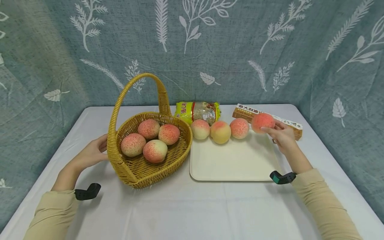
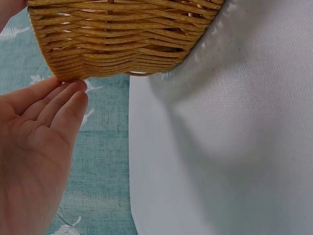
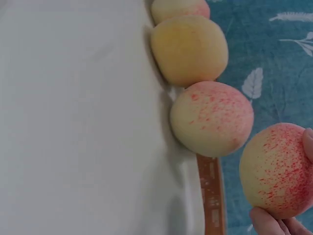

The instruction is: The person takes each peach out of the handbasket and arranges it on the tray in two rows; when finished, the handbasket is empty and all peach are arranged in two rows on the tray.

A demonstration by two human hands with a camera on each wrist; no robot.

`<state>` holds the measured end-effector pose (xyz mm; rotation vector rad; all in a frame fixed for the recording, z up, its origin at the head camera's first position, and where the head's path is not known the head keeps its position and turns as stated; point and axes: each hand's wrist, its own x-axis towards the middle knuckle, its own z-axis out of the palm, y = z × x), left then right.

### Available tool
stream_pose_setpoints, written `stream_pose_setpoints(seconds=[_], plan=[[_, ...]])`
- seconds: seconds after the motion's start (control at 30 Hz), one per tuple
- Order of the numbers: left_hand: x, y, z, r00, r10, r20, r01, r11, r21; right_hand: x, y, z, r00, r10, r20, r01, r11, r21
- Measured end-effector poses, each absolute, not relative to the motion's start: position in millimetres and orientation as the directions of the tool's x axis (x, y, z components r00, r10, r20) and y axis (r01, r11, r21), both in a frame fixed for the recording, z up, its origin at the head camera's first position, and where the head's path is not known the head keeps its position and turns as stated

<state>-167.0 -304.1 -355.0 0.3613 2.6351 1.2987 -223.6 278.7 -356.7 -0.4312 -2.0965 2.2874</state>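
Note:
At the left, my left hand holds the side of a wicker basket, near the foot of its tall handle. The left wrist view shows its fingers fairly straight against the weave. Several peaches lie in the basket, among them a pale one. At the right, my right hand grips a red peach between thumb and fingers, over the back right corner of a cream tray. Along the tray's back edge sit a pale peach, a yellow peach and a speckled peach.
Behind the tray lies a yellow-green plastic food packet. A long brown-and-white box lies slantwise behind the right hand. The white tabletop ends at a blue-green leaf-patterned cloth.

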Motion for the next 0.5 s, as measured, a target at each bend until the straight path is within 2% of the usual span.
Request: stream_pose_setpoints(seconds=[0.1, 0.27, 0.37, 0.5], plan=[[-166, -303, -355, -0.955, 0.292, -0.058, 0.132, 0.589, 0.797, -225, 279, -362, -0.959, 0.202, -0.201, 0.192, -0.063, -0.979], [-166, -303, -355, -0.955, 0.288, -0.063, 0.127, 0.594, 0.794, -228, 279, -368, -0.929, 0.243, -0.280, 0.274, -0.057, -0.960], [-167, -303, -355, -0.955, 0.292, -0.061, 0.130, 0.594, 0.794, -229, 281, -371, -0.914, 0.252, -0.318, 0.311, -0.065, -0.948], [-166, -305, -354, -0.953, 0.297, -0.057, 0.135, 0.585, 0.799, -229, 280, -374, -0.918, 0.240, -0.316, 0.293, -0.127, -0.948]])
